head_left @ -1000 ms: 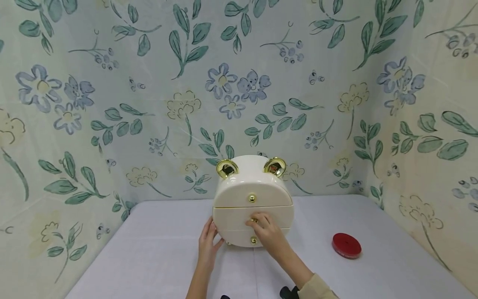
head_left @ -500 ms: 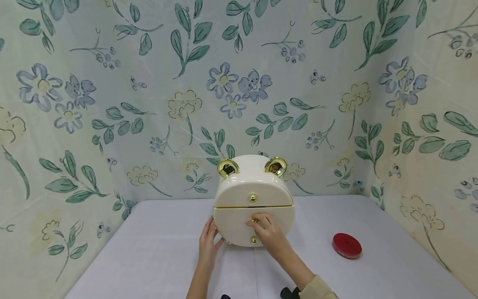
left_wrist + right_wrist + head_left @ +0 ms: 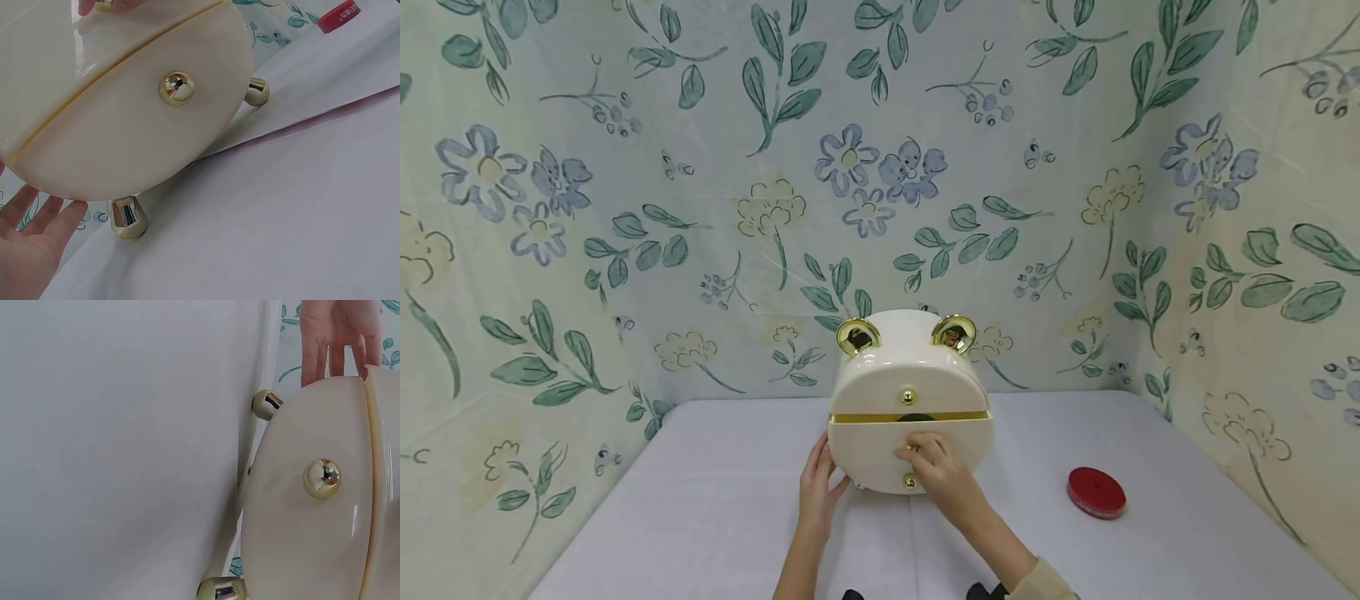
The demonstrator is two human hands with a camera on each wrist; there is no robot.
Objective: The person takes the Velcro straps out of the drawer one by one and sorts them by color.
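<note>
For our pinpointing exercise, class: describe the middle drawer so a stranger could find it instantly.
On the white table stands a rounded cream cabinet. Halfway up, its middle drawer alone is ajar, the gold knob pinched by the right hand.

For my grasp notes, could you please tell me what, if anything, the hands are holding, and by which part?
The right hand pinches the middle drawer by its gold knob; the left hand only touches the side of the white box.
</note>
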